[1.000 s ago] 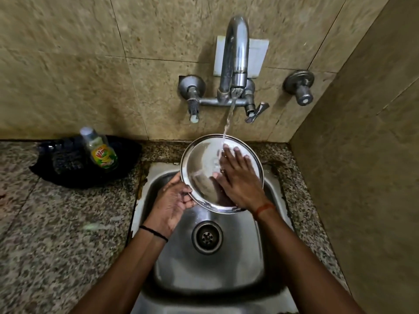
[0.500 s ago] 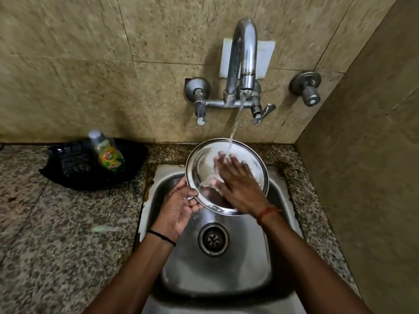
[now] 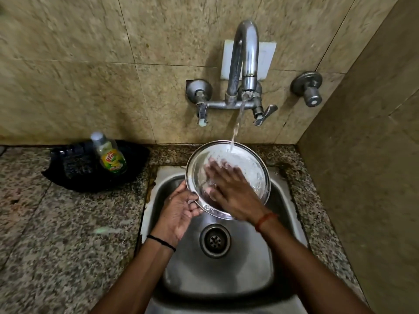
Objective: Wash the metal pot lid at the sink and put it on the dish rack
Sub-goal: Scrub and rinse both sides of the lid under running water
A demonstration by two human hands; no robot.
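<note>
A round metal pot lid (image 3: 251,168) is held tilted over the steel sink (image 3: 238,264), its hollow side facing me. Water from the tap (image 3: 247,64) falls onto its upper rim. My left hand (image 3: 179,211) grips the lid's lower left edge from below. My right hand (image 3: 229,189) lies flat on the lid's inner surface with the fingers spread, blurred by motion. No dish rack is in view.
A dish soap bottle (image 3: 110,155) stands in a black tray (image 3: 74,171) on the granite counter (image 3: 56,245) at the left. Two wall valves (image 3: 308,87) flank the tap. A tiled wall closes off the right side. The drain (image 3: 215,240) sits below the lid.
My right hand has slid leftward across the lid's inside, rubbing it. The lid stays under the running water, held by my left hand. The camera has shifted slightly.
</note>
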